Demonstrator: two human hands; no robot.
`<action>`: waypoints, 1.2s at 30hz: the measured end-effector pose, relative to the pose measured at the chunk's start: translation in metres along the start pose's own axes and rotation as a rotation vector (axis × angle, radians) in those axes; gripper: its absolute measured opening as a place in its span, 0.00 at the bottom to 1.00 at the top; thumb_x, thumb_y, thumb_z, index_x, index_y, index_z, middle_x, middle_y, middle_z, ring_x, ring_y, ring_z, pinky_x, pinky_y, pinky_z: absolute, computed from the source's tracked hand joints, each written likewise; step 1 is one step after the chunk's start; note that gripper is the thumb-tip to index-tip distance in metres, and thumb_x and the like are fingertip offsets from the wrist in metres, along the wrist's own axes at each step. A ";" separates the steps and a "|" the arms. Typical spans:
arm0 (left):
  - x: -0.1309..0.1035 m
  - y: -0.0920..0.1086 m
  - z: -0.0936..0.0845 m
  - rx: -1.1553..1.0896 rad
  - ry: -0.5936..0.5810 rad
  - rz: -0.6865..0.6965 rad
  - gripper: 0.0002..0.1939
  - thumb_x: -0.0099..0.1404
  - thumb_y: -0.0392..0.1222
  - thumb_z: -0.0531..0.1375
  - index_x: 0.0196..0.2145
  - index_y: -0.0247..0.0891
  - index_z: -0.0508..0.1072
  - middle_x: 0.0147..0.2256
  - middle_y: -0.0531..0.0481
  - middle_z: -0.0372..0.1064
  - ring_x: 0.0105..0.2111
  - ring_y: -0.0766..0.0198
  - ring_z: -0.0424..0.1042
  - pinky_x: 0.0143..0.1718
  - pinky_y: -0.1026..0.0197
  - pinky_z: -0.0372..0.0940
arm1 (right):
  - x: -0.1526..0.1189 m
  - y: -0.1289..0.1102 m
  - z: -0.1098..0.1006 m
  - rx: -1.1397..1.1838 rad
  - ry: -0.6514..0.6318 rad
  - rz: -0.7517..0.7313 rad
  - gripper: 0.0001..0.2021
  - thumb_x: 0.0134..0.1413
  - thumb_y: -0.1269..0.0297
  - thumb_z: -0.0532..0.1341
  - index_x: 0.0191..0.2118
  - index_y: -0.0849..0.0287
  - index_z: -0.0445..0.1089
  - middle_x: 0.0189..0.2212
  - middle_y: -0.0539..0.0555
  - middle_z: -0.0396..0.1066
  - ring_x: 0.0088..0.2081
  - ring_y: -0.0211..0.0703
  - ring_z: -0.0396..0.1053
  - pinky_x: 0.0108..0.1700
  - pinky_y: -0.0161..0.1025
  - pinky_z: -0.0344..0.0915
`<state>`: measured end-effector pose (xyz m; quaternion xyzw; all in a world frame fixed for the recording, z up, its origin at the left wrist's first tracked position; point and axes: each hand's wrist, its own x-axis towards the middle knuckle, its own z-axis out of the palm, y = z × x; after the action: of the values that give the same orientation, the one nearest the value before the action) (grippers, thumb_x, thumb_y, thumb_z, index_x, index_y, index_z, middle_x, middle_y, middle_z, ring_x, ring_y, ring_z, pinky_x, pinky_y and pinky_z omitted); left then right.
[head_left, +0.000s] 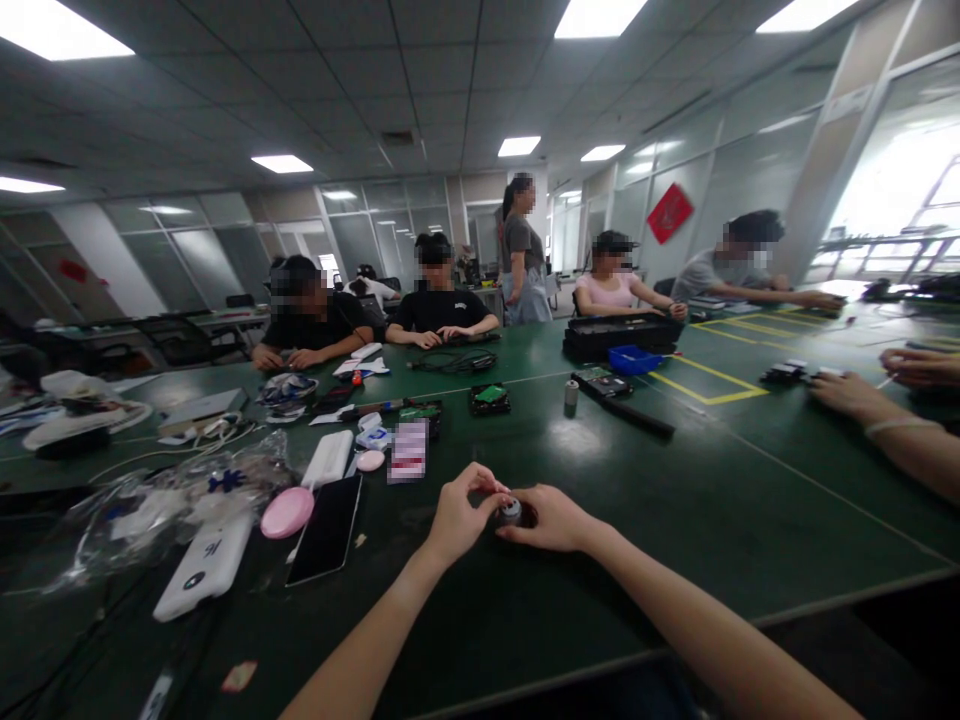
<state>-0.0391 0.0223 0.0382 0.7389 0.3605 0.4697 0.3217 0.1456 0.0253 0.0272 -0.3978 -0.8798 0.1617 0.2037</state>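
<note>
A small grey metal cylinder point(511, 514) stands on the green table point(637, 570) in front of me. My right hand point(551, 518) curls round its right side, thumb and fingers gripping it. From the left, my left hand point(466, 510) reaches to its top with thumb and fingertips pinched together; whatever lies between those fingertips is too small to make out. A similar metal cylinder point(571, 397) stands upright farther back, near a hard drive point(602, 381).
At left lie a black phone point(326, 530), a white power bank point(204, 565), a pink round case point(287, 512) and plastic bags point(187, 490). A black bar point(636, 418) and blue tray point(634, 360) sit back right. Another person's hands point(851, 395) are at far right.
</note>
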 end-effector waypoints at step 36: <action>-0.003 0.009 0.000 0.316 -0.006 -0.013 0.13 0.55 0.45 0.65 0.38 0.42 0.70 0.31 0.52 0.77 0.40 0.53 0.75 0.47 0.52 0.61 | 0.000 0.003 0.003 -0.006 0.006 0.008 0.21 0.52 0.44 0.58 0.34 0.61 0.70 0.26 0.51 0.71 0.26 0.37 0.66 0.29 0.33 0.55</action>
<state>-0.0381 0.0149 0.0447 0.7794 0.4338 0.4028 0.2053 0.1457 0.0267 0.0232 -0.4024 -0.8781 0.1586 0.2045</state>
